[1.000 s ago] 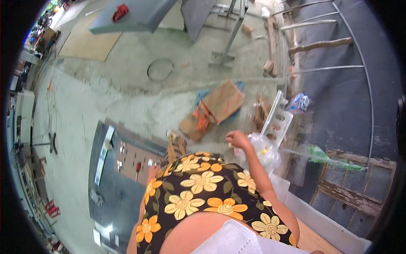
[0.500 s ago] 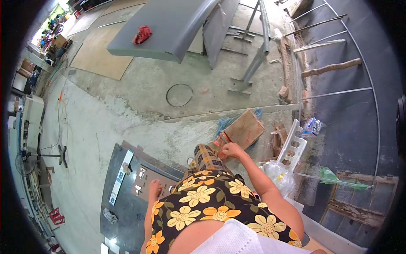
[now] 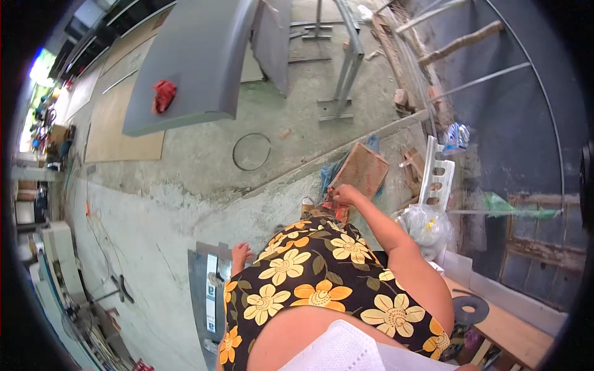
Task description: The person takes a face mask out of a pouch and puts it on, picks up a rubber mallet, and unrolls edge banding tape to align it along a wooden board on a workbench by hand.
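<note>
My right hand (image 3: 348, 195) is held out low in front of my body, its fingers closed on a red-orange thing (image 3: 340, 211) that hangs below them. Its kind is too small and blurred to tell. Just beyond that hand lies a brown cardboard box (image 3: 366, 170) with red print, on crumpled blue plastic (image 3: 331, 176). At my left side, my left hand (image 3: 241, 253) hangs with loosely bent fingers slightly apart and nothing in them. Near it, lower down, is a dark panel (image 3: 199, 272) bearing a blue-and-white strip (image 3: 211, 297).
A large grey panel (image 3: 192, 62) with a red cloth (image 3: 164, 96) stands ahead. Metal stands (image 3: 346, 74) and a wire ring (image 3: 251, 152) are on the concrete floor. At right are a white slotted piece (image 3: 436, 176), clear plastic (image 3: 427, 230) and a wooden bench (image 3: 513, 331).
My view has turned and moved forward, so the dark panel slides back out of sight at lower left. My left fingers have loosened. The right hand keeps the red-orange thing.
</note>
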{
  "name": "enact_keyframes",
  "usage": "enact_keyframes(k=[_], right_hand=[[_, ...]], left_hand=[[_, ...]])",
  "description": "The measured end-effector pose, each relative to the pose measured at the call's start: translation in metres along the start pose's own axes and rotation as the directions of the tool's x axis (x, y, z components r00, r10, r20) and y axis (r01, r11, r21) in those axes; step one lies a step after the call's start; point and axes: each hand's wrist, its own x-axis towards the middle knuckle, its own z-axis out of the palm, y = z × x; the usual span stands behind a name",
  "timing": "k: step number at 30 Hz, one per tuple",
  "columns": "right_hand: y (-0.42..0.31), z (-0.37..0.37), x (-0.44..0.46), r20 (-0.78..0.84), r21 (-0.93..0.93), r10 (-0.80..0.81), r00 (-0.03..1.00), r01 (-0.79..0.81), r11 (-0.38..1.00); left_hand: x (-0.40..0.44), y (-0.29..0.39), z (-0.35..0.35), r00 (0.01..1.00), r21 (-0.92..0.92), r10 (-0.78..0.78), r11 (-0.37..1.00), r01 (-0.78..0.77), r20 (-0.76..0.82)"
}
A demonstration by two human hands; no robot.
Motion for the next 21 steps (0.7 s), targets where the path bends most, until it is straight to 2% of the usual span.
enact_keyframes(k=[2, 5, 6, 7, 11, 13, 14, 17, 20, 21], right_hand=[[-0.005, -0.008, 0.000, 0.012, 0.127, 0.030, 0.999, -0.031, 0.991], [-0.014, -0.017, -0.007, 0.047, 0.269, 0.124, 0.991, -0.132, 0.954], [-0.016, -0.016, -0.006, 0.033, 0.240, 0.111, 0.993, -0.116, 0.964], [-0.017, -0.012, -0.007, 0.024, 0.203, 0.091, 0.996, -0.094, 0.975], [-0.021, 0.019, 0.012, 0.062, 0.074, -0.028, 0.998, 0.024, 0.997], [-0.038, 0.026, 0.018, 0.132, 0.141, -0.041, 0.990, 0.022, 0.990], [-0.049, 0.025, 0.028, 0.165, 0.170, -0.042, 0.985, 0.014, 0.985], [-0.090, 0.028, 0.070, 0.257, 0.086, 0.033, 0.966, -0.057, 0.995], [-0.154, 0.025, 0.109, 0.187, -0.072, -0.122, 0.975, 0.137, 0.988], [-0.174, 0.029, 0.125, 0.141, -0.058, -0.207, 0.968, 0.217, 0.974]], left_hand=[[0.011, 0.016, -0.002, 1.000, 0.106, 0.024, 0.994, -0.025, 0.010], [0.032, 0.037, 0.000, 1.000, 0.147, 0.008, 0.989, -0.011, 0.023], [0.037, 0.041, 0.001, 1.000, 0.155, 0.001, 0.988, -0.005, 0.029], [0.033, 0.053, 0.000, 0.998, 0.238, 0.052, 0.970, -0.059, 0.035], [0.051, 0.053, -0.015, 0.987, 0.247, 0.158, 0.956, -0.156, 0.012], [0.052, 0.054, -0.026, 0.985, 0.197, 0.173, 0.966, -0.168, -0.011], [0.051, 0.052, -0.034, 0.989, 0.155, 0.144, 0.978, -0.137, -0.032], [0.052, 0.035, -0.065, 0.996, 0.052, 0.039, 0.998, -0.035, -0.080], [0.061, -0.009, -0.110, 0.982, 0.206, 0.084, 0.977, -0.049, -0.167], [0.059, -0.021, -0.125, 0.966, 0.235, 0.137, 0.968, -0.084, -0.220]])
